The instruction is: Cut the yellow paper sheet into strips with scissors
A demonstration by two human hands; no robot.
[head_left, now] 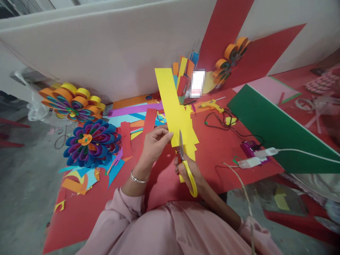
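Observation:
My left hand [157,143] pinches the lower left edge of a long yellow paper strip [167,99], which stands tilted above the table. In my right hand [190,171] is a pair of scissors [189,173] with yellow and red handles. Their blades point up and lie at the strip's lower right part; whether they are cutting into it I cannot tell. Behind and below the strip lie more yellow paper pieces [192,131]. Some of my right fingers are hidden by the scissor handle.
On the red table [164,184], a blue and purple paper flower [91,143] and an orange one [73,106] stand left among paper scraps. A yellow glue gun [212,105], a purple power strip [251,150] with cords and a green board [281,131] are on the right.

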